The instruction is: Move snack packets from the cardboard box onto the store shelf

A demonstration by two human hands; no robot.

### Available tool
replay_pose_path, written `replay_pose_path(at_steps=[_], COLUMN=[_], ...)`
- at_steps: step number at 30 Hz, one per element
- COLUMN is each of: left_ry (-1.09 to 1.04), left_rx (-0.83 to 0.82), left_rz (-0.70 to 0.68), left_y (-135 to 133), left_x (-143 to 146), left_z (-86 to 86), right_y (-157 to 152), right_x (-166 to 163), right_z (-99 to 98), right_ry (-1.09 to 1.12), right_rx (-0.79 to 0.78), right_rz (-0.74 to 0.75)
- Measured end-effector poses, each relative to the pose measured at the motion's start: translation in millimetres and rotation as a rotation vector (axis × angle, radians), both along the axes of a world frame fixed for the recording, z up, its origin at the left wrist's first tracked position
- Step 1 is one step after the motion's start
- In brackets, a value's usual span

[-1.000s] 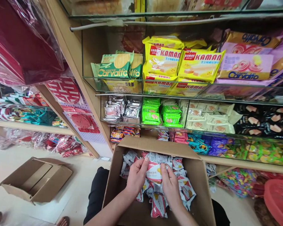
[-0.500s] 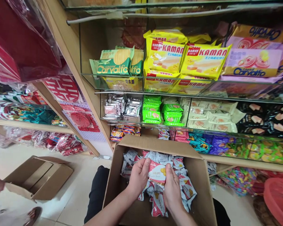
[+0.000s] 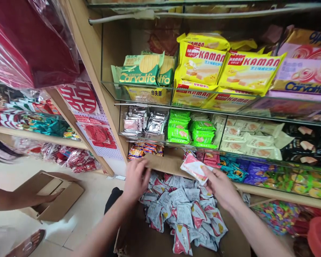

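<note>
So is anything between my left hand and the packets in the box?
Nothing visible. The left hand is near the packets, the box is open on top, and its flap is beyond them, at the far side.

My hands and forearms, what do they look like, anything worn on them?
Your left hand and right hand wear no gloves, and no rings show. The left forearm and right forearm are bare, with no sleeve, watch or bracelet in sight. Finger details are partly blurred.
</note>
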State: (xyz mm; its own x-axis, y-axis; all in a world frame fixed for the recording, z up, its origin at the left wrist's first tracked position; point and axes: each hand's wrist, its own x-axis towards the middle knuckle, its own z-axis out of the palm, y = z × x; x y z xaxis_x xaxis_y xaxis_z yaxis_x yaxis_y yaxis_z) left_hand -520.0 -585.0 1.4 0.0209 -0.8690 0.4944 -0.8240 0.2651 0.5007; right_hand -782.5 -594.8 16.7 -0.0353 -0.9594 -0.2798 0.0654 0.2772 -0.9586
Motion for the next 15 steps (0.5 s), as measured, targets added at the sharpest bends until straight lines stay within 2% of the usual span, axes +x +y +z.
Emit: replay_pose_path(at_steps=[2, 4, 7, 12, 15], left_ry=[-0.048, -0.005, 0.062, 0.076, 0.089], left_rx=[0.004, 0.085, 0.161, 0.173, 0.184], left_rz=[0.107, 0.088, 0.031, 0.041, 0.040], left_y=[-11.1, -17.7, -19.3, -15.1, -14.0], left_x=[16.8, 25.6, 27.6, 24.4, 23.8], left_z=[-5.8, -15.1, -24.9, -22.8, -20.3], right_y=[-28.9, -55.1, -85.9, -127.6, -152.1], right_x=[-9.7, -13.1, -5.8, 25.4, 47.3], right_z=[5.0, 6.3, -1.0, -35.7, -58.2], right_ry=[-0.045, -0.065, -0.029, 0.152, 0.291], right_rx=[0.118, 0.237, 0.307, 0.350, 0.325], right_rz=[0.006, 0.041, 0.110, 0.157, 0.169])
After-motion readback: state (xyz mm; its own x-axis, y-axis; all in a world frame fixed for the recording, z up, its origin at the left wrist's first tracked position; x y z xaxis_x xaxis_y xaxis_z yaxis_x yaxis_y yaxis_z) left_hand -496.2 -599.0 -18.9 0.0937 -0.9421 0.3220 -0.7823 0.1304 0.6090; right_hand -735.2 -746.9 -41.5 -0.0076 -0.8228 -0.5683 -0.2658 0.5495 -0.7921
